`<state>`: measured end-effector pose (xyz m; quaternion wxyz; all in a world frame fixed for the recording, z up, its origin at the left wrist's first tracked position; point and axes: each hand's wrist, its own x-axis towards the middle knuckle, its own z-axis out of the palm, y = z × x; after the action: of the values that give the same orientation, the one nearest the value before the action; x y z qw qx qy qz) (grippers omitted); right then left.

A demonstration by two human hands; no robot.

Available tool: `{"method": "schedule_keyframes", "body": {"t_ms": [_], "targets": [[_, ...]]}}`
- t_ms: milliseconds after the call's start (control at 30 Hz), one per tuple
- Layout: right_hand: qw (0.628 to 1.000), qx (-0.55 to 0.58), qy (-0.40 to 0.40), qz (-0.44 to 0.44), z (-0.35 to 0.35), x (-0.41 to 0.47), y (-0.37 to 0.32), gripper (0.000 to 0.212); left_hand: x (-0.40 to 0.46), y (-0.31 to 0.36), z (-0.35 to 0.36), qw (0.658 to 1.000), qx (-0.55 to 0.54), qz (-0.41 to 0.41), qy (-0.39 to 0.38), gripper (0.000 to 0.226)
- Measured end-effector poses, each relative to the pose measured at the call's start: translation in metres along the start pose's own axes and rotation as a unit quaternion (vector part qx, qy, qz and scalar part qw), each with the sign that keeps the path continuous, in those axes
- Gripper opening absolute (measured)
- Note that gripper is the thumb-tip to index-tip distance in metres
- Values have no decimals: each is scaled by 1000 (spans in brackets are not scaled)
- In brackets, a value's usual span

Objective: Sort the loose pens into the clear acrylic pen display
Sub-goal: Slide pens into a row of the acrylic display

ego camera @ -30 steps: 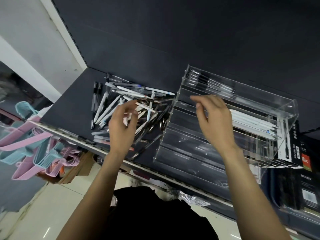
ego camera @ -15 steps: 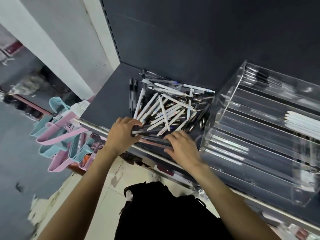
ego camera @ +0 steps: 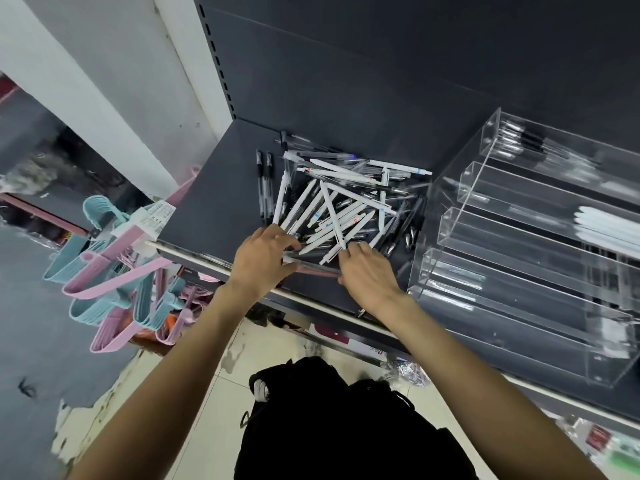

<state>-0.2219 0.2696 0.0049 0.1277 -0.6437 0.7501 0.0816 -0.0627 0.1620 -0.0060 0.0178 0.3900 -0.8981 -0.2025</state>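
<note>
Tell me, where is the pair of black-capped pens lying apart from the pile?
In the head view, the two black-capped pens lie side by side on the dark shelf, just left of the pen pile.

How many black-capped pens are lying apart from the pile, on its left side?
2: black-capped pens and lie side by side on the shelf, just left of the pen pile. More may be buried in it.

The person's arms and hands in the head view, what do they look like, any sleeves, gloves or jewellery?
Both forearms are bare to the bottom of the frame, with no sleeves showing. The left hand and the right hand wear no gloves. No watch or bracelet shows at either wrist. Whether a ring is worn is too small to tell.
</note>
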Motion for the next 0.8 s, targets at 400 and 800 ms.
{"method": "schedule_keyframes", "body": {"t_ms": [400, 800], "targets": [[990, 129, 52, -25, -7, -15, 27, 22, -5, -9, 8, 996, -81, -41, 17, 39], [739, 663, 77, 93, -71, -36, 32, 4, 0, 99, -53, 806, -584, -90, -4, 31]]}}
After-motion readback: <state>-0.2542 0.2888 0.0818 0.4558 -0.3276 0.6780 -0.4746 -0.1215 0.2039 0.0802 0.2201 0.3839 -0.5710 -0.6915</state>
